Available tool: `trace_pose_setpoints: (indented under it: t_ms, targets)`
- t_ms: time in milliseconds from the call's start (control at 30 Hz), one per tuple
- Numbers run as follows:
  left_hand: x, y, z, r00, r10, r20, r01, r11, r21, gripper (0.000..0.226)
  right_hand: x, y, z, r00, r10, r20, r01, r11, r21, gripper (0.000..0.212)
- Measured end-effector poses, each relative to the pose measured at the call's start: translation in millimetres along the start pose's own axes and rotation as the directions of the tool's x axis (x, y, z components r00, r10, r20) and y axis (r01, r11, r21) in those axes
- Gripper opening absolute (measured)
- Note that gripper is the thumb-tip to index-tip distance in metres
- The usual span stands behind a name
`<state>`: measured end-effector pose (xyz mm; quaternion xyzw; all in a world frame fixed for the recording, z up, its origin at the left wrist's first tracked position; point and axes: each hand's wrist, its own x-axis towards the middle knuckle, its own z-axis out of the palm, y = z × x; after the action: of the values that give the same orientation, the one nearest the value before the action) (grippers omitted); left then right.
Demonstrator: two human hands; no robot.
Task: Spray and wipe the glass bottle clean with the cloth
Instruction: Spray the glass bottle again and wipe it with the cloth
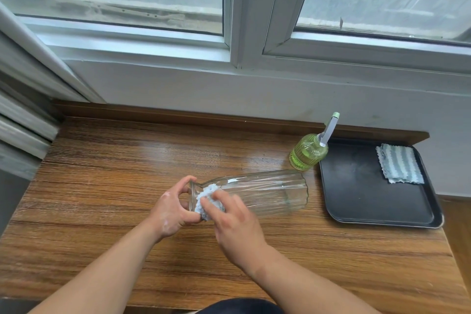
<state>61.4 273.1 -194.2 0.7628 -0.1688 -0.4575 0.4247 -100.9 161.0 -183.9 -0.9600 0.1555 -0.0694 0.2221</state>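
A clear ribbed glass bottle [267, 192] lies on its side over the wooden table [102, 173], mouth toward the left. My left hand [172, 208] grips the bottle's neck and mouth. A bunched pale blue-white cloth [207, 197] sits against the neck, and my right hand [234, 224] holds it pressed onto the glass with curled fingers. The green spray bottle [309, 151] with a grey nozzle stands upright behind the bottle's base, untouched.
A black tray [356, 186] lies at the right end of the table with a folded striped cloth [400, 163] in its far corner. A white wall and window frames rise behind the table. A wooden lip runs along the table's back edge.
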Motion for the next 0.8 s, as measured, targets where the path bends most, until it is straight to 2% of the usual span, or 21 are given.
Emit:
trace_pose_setpoints:
  t_ms: [167,233,333,400,467,567,667,733,800]
  targets:
    - [0.6,-1.7,7.0,1.000,-0.009,0.002,0.009,1.000,-0.016,0.089,-8.4,31.5,-13.5,1.000,-0.020,-0.013,0.020,1.000,0.009,0.035]
    - [0.4,-1.2,8.9,1.000,-0.022,0.003,0.022,0.999,-0.044,0.091,-18.8,58.2,-22.0,0.993,0.109,-0.052,-0.106,0.993,0.049,0.040]
    - [-2.1,0.1,10.3,0.999,-0.043,0.002,0.043,0.997,-0.069,0.089,-28.7,90.7,-34.3,0.925,0.368,-0.093,-0.363,0.929,0.064,0.042]
    - [-3.0,1.5,10.7,0.999,-0.042,0.008,0.042,0.996,-0.073,0.088,-27.6,85.5,-35.1,0.897,0.427,-0.114,-0.423,0.904,0.056,0.042]
    - [-3.0,2.5,11.7,0.999,-0.049,0.018,0.050,0.995,-0.090,0.090,-22.3,58.5,-29.2,0.920,0.376,-0.109,-0.376,0.926,0.017,0.042]
    - [-2.7,1.7,10.9,0.999,-0.027,0.019,0.028,0.998,-0.053,0.090,-13.8,11.6,-15.5,0.982,0.191,-0.006,-0.191,0.982,0.010,0.043]
    - [-3.8,0.1,8.7,1.000,-0.009,0.026,0.010,0.999,-0.034,0.086,-8.8,0.0,-6.8,0.997,0.072,0.037,-0.071,0.997,-0.031,0.047]
    - [-5.3,0.4,6.7,0.999,-0.008,0.038,0.010,0.999,-0.054,0.086,-10.4,10.5,-9.4,0.998,0.042,0.038,-0.041,0.999,-0.026,0.047]
    - [-7.1,0.9,5.5,0.999,-0.008,0.054,0.010,0.999,-0.037,0.088,-17.9,30.1,-14.5,0.994,0.109,0.016,-0.109,0.994,0.027,0.046]
